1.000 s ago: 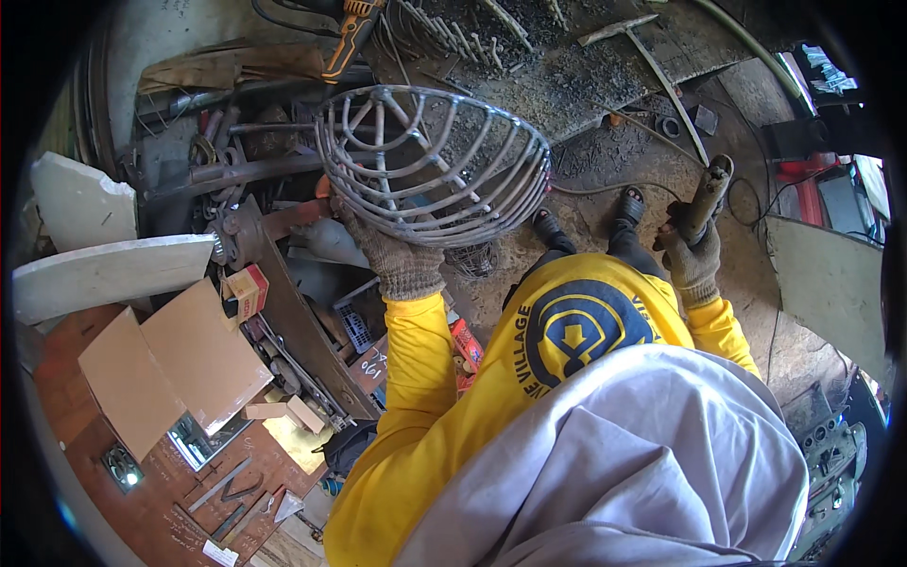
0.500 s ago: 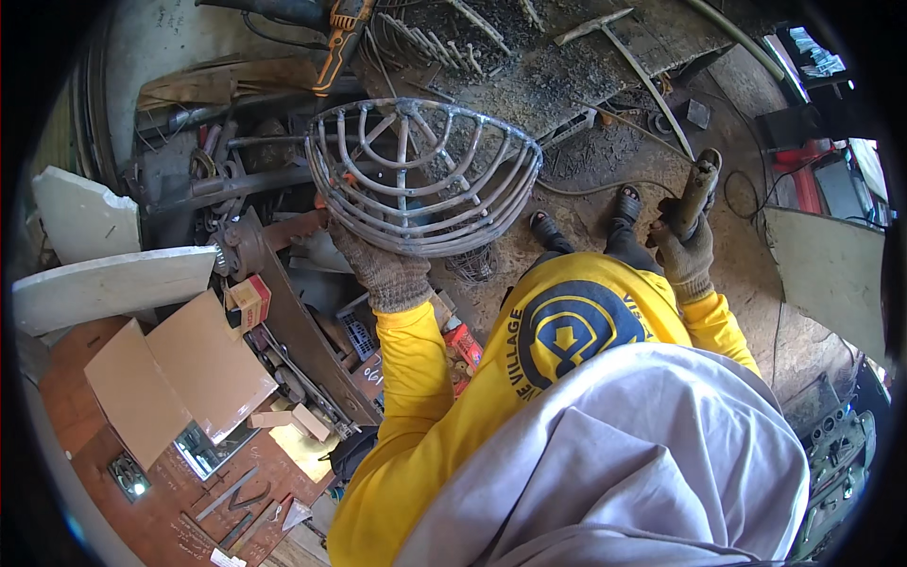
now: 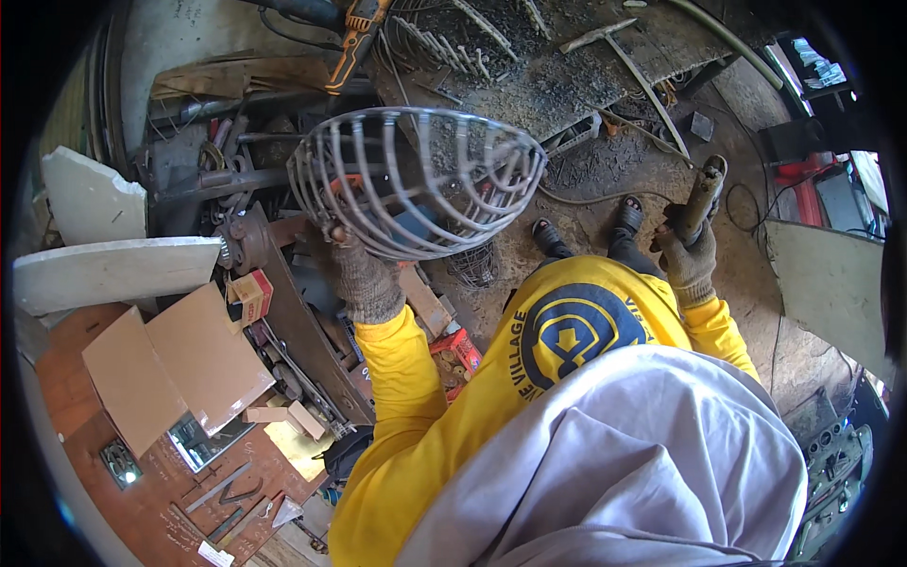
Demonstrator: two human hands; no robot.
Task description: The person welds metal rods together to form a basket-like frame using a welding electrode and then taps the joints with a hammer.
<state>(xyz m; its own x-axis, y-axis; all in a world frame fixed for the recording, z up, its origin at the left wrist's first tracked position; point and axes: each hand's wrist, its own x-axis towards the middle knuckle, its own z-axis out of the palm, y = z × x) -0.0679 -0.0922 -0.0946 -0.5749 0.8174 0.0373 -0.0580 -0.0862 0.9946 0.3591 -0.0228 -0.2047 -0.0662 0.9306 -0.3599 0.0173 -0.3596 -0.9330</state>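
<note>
Metal basket (image 3: 408, 189), made of curved grey rods, hangs left of centre in the air, its rim upward and its rounded side toward the person. At the far left, a broken grey board (image 3: 99, 198) leans behind a long pale board (image 3: 118, 269). Below them is a reddish-brown desk (image 3: 142, 501), with an opened cardboard box (image 3: 179, 369) and a set square (image 3: 287, 511) on it. Just beside the cardboard, toward the right, is a small red and tan box (image 3: 250, 297). Next comes the left hand (image 3: 359, 274), in a knitted glove, gripping the rods at the lower left of the basket; some of its fingertips are hard to make out. Beyond the basket, an orange and black power tool (image 3: 357, 42) lies near the top edge. A red carton (image 3: 460, 352) sits below the basket, and a ball of thin wire (image 3: 475, 266) lies under its lower right side. Farther right are the person's sandalled feet (image 3: 624, 217). The gloved right hand (image 3: 688, 257) is wrapped around a thick brown-grey bar (image 3: 702, 197), which points up and away, well apart from the basket. At the far right stands a grey panel (image 3: 827, 288).
</note>
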